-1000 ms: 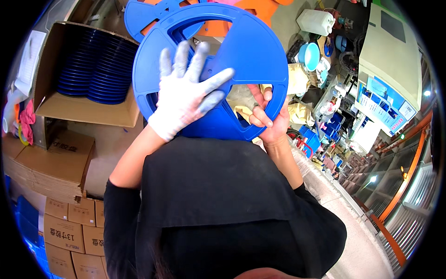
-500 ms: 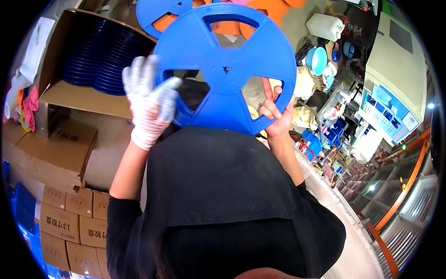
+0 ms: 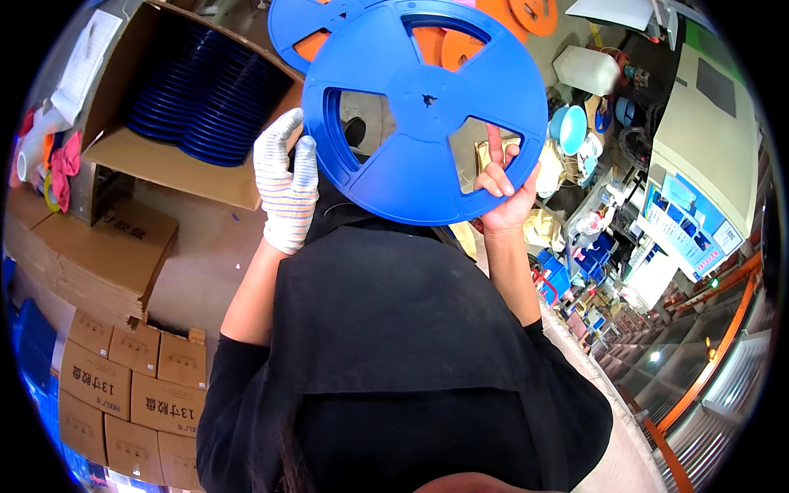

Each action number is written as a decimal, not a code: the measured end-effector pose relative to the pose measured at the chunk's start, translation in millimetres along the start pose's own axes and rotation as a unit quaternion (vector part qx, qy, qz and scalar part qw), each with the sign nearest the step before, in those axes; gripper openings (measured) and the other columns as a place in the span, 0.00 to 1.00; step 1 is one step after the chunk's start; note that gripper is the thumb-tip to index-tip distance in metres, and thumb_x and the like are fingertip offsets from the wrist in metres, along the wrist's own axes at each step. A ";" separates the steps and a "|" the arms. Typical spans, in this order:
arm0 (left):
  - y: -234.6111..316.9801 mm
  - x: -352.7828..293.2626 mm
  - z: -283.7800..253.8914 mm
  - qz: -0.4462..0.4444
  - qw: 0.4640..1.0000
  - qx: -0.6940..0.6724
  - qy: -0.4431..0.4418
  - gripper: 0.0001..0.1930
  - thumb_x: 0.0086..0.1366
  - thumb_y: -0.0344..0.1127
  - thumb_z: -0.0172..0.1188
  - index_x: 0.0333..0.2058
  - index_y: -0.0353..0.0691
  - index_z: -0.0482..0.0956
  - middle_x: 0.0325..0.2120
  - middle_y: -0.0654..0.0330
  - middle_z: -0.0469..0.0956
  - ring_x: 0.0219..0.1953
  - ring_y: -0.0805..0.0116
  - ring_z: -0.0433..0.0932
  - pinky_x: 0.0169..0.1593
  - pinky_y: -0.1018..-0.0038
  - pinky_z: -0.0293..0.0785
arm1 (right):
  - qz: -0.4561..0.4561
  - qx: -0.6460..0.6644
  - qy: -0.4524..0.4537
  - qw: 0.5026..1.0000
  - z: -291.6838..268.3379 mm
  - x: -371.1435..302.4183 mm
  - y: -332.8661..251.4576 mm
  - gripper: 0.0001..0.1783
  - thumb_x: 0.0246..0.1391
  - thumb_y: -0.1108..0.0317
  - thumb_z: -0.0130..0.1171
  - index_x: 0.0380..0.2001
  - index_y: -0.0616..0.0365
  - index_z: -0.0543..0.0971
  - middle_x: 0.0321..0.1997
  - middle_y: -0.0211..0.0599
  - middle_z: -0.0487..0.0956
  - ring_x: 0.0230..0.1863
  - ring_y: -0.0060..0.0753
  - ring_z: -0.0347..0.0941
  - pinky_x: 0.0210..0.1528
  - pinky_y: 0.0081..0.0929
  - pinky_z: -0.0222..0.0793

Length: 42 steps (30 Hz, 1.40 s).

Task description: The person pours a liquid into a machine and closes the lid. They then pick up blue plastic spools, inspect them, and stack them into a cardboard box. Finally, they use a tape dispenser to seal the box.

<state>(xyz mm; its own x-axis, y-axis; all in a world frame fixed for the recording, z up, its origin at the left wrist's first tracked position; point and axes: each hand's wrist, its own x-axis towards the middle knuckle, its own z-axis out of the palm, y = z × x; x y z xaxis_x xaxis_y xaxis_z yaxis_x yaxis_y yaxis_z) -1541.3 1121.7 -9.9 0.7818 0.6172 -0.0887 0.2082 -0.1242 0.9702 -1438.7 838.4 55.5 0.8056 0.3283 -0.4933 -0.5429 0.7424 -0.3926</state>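
Observation:
A large blue plastic reel [image 3: 427,140] with three wide windows and a small centre hole is held up in front of my chest. My bare right hand [image 3: 505,193] grips its lower right rim, with fingers showing through a window. At the reel's left edge is my left hand [image 3: 288,189] in a white striped glove, its thumb and fingers apart. The fingertips come up to the rim; whether they press on it is hard to tell. Behind the upper left of the reel lies another blue reel [image 3: 300,33].
On the left, an open cardboard box [image 3: 177,168] holds a row of dark blue reels [image 3: 205,99]. Flattened cardboard [image 3: 107,246] and stacked cartons [image 3: 136,403] are below it. Orange reels [image 3: 534,12] lie beyond. A white jug [image 3: 585,70], light-blue basin [image 3: 569,130] and pale machine [image 3: 707,123] stand right.
The reel has shifted right in view and turned somewhat. My left hand, earlier spread over the reel's left side, is now upright at its rim with fingers less spread. My right hand keeps its grip.

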 end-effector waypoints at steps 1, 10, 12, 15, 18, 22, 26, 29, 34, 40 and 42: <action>-0.5 -0.6 1.9 0.026 1.000 0.013 -0.003 0.15 0.62 0.25 0.58 0.49 0.36 0.77 0.44 0.53 0.77 0.47 0.58 0.75 0.55 0.68 0.69 | 0.006 -0.010 -0.008 1.000 1.6 0.5 0.6 0.24 0.61 0.49 0.52 0.45 0.61 0.74 0.71 0.49 0.57 0.18 0.17 0.62 0.25 0.19 0.59; 18.0 27.8 29.5 0.247 0.958 0.132 -0.065 0.14 0.52 0.26 0.64 0.40 0.41 0.81 0.34 0.56 0.79 0.38 0.56 0.77 0.45 0.66 0.71 | 0.022 -0.115 -0.041 0.992 14.8 -2.3 7.5 0.30 0.61 0.39 0.49 0.45 0.58 0.73 0.70 0.53 0.57 0.16 0.19 0.61 0.20 0.21 0.58; 22.8 32.5 38.8 0.232 0.962 0.120 -0.084 0.10 0.53 0.30 0.66 0.36 0.41 0.82 0.32 0.55 0.80 0.36 0.56 0.77 0.44 0.65 0.71 | 0.029 -0.125 -0.050 0.991 19.9 -4.5 10.2 0.30 0.60 0.39 0.48 0.45 0.58 0.73 0.70 0.53 0.58 0.16 0.19 0.61 0.20 0.20 0.58; 22.5 31.3 40.5 0.215 0.966 0.117 -0.079 0.09 0.53 0.30 0.66 0.35 0.40 0.82 0.31 0.54 0.80 0.35 0.55 0.77 0.42 0.65 0.71 | 0.033 -0.129 -0.053 0.990 23.7 -6.1 11.7 0.31 0.60 0.38 0.48 0.45 0.58 0.73 0.70 0.53 0.57 0.16 0.19 0.62 0.20 0.20 0.59; 9.3 25.0 29.6 0.145 0.984 0.094 -0.046 0.06 0.56 0.29 0.65 0.33 0.37 0.81 0.25 0.54 0.79 0.27 0.59 0.77 0.35 0.67 0.72 | 0.024 -0.127 -0.052 0.990 28.8 -4.1 13.2 0.31 0.60 0.38 0.49 0.46 0.58 0.73 0.70 0.53 0.57 0.16 0.20 0.62 0.21 0.20 0.60; 16.4 13.3 30.1 -0.069 0.988 0.017 -0.134 0.28 0.55 0.39 0.68 0.52 0.32 0.73 0.33 0.47 0.80 0.38 0.54 0.80 0.44 0.65 0.74 | -0.008 -0.168 -0.038 0.985 53.6 0.9 28.4 0.34 0.58 0.35 0.49 0.47 0.57 0.73 0.70 0.54 0.57 0.20 0.24 0.67 0.23 0.24 0.64; 14.1 4.7 62.2 -0.097 0.967 -0.126 -0.201 0.50 0.54 0.43 0.69 0.68 0.36 0.48 0.59 0.40 0.64 0.62 0.47 0.63 0.65 0.63 0.58 | 0.003 -0.310 -0.079 0.947 77.1 2.1 62.1 0.43 0.55 0.32 0.50 0.55 0.64 0.67 0.68 0.49 0.62 0.36 0.42 0.79 0.38 0.37 0.76; 15.5 4.5 53.4 -0.269 0.842 -0.436 -0.168 0.44 0.55 0.33 0.64 0.68 0.37 0.50 0.57 0.49 0.68 0.56 0.62 0.69 0.61 0.68 0.63 | -0.030 -0.381 -0.038 0.923 81.6 -4.2 75.3 0.43 0.61 0.36 0.42 0.58 0.70 0.63 0.66 0.50 0.65 0.44 0.49 0.79 0.44 0.39 0.77; -12.3 3.8 8.1 -0.350 0.567 -0.724 -0.178 0.44 0.54 0.56 0.59 0.64 0.34 0.59 0.56 0.46 0.70 0.57 0.55 0.71 0.65 0.58 0.64 | -0.103 -0.410 0.064 0.904 58.0 -0.5 45.0 0.33 0.68 0.43 0.33 0.50 0.65 0.68 0.67 0.49 0.64 0.37 0.41 0.80 0.32 0.29 0.74; -31.2 1.2 2.8 -0.286 0.426 -0.825 -0.239 0.46 0.53 0.56 0.59 0.64 0.31 0.58 0.57 0.44 0.69 0.56 0.53 0.70 0.63 0.56 0.65 | -0.096 -0.409 0.145 0.896 30.9 2.6 16.0 0.24 0.69 0.49 0.35 0.44 0.60 0.71 0.63 0.50 0.69 0.27 0.28 0.77 0.22 0.21 0.69; -31.4 0.5 1.8 -0.282 0.421 -0.829 -0.236 0.46 0.53 0.56 0.59 0.64 0.31 0.58 0.57 0.44 0.68 0.56 0.53 0.70 0.63 0.56 0.66 | -0.082 -0.395 0.159 0.901 29.9 2.3 15.2 0.23 0.69 0.51 0.36 0.44 0.60 0.71 0.63 0.50 0.69 0.27 0.27 0.77 0.21 0.20 0.69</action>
<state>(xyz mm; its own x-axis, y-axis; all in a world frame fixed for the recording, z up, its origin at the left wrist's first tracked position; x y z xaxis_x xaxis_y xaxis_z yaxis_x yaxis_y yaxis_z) -1546.4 1124.5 -40.8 0.9940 -0.0863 -0.0670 0.0476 0.8938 -0.4459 -1438.0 867.9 71.6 0.8496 -0.0256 -0.5268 -0.5238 0.0769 -0.8484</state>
